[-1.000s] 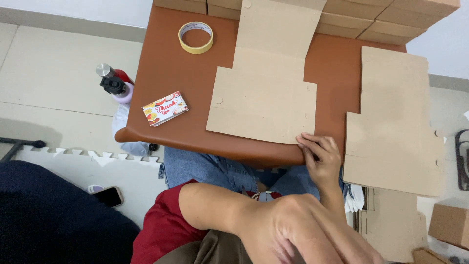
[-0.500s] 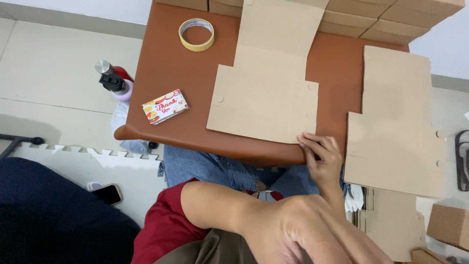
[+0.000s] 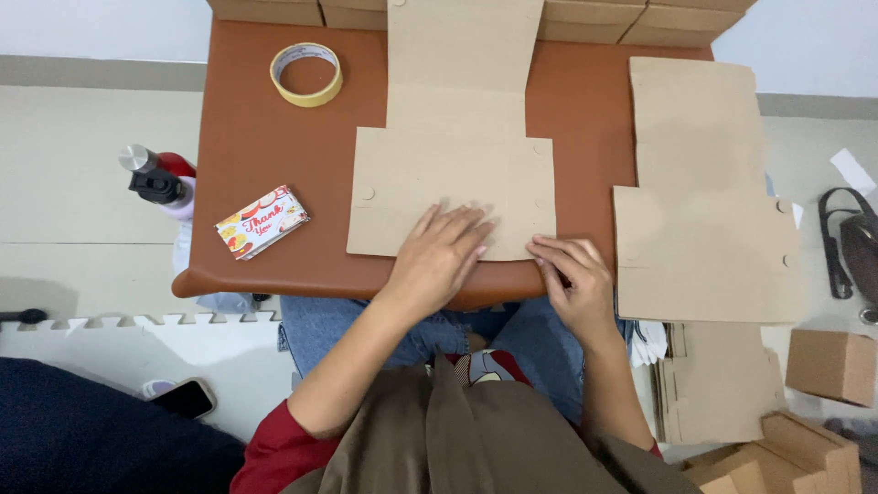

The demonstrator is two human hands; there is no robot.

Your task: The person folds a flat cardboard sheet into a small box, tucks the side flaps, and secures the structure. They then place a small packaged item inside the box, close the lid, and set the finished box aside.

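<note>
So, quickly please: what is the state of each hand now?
Left hand: open, lying flat on the flat cardboard sheet, holding nothing.
Right hand: fingers bent, pressing the sheet's near edge; no clear grasp.

Flat brown cardboard box blank lies unfolded on table

At twelve o'clock the flat cardboard sheet runs past the top edge; the left hand hides its near edge.

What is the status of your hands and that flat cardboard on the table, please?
Left hand flat on the cardboard blank. Right hand pressing its near right corner. Tape roll and small card lie clear, to the left.
</note>
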